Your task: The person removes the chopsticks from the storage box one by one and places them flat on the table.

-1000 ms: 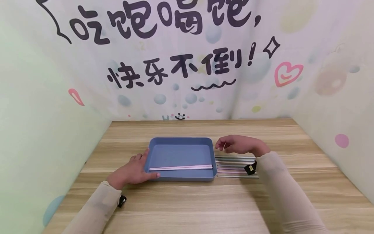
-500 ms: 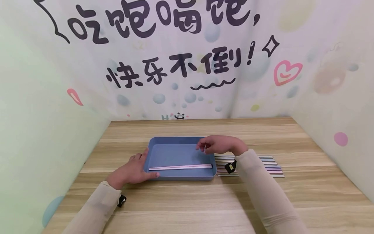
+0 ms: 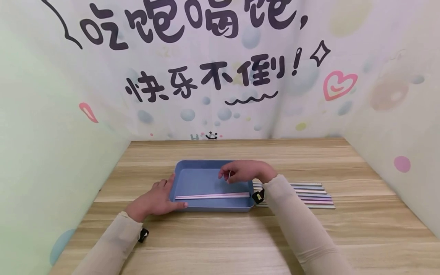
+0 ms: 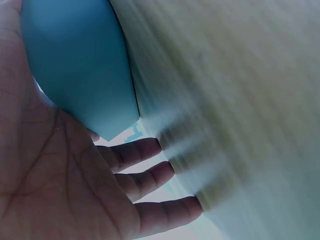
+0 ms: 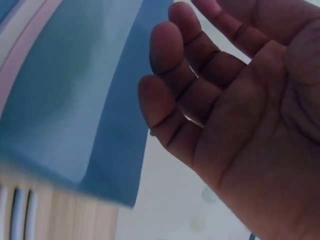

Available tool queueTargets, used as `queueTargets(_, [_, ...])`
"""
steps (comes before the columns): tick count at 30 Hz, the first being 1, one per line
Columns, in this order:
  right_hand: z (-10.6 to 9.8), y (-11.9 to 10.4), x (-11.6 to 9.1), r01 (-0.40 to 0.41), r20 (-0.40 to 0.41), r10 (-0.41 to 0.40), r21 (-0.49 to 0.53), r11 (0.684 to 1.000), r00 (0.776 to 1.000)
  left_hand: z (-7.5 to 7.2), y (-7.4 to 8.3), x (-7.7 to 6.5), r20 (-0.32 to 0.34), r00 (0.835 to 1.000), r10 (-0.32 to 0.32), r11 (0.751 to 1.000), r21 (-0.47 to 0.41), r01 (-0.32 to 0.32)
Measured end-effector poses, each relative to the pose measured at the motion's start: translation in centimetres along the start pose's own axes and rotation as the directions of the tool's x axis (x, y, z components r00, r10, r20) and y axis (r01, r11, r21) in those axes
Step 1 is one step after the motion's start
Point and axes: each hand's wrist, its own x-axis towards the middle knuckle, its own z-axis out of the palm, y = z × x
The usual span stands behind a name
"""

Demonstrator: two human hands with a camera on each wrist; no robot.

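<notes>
A blue rectangular tray [image 3: 203,183] lies on the table with a pair of pale pink and white chopsticks [image 3: 213,196] along its near side. My left hand [image 3: 156,200] holds the tray's left end, thumb over the near corner and fingers outside the wall; in the left wrist view, three fingers [image 4: 145,177] reach down to the tabletop beside it. Over the tray's right half hovers my right hand [image 3: 242,172], fingers loosely bent. Nothing shows against its palm in the right wrist view, where the thumb and index tips are cut off.
Right of the tray, several chopsticks [image 3: 316,195] lie side by side, partly covered by the right forearm. The wooden table [image 3: 213,240] ends at a printed cloth wall [image 3: 240,114] behind, with pale walls on both sides.
My right hand has moved left, from above the loose chopsticks to over the tray, uncovering their right ends. The left hand, tray and chopsticks in it stay in place.
</notes>
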Motion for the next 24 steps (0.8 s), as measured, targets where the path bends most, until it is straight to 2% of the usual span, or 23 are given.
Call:
queueTargets(16, [1.4, -1.4, 2.7, -0.039, 0.066, 0.039, -0.007, 0.999, 0.997, 0.0, 0.1, 0.0, 0.003, 1.0, -0.01, 1.0, 0.001, 0.01])
queueTargets(24, [2.7, -0.6, 4.2, -0.045, 0.122, 0.04, 0.038, 0.998, 0.992, -0.2, 0.2, 0.0, -0.005, 1.0, 0.008, 1.0, -0.009, -0.008])
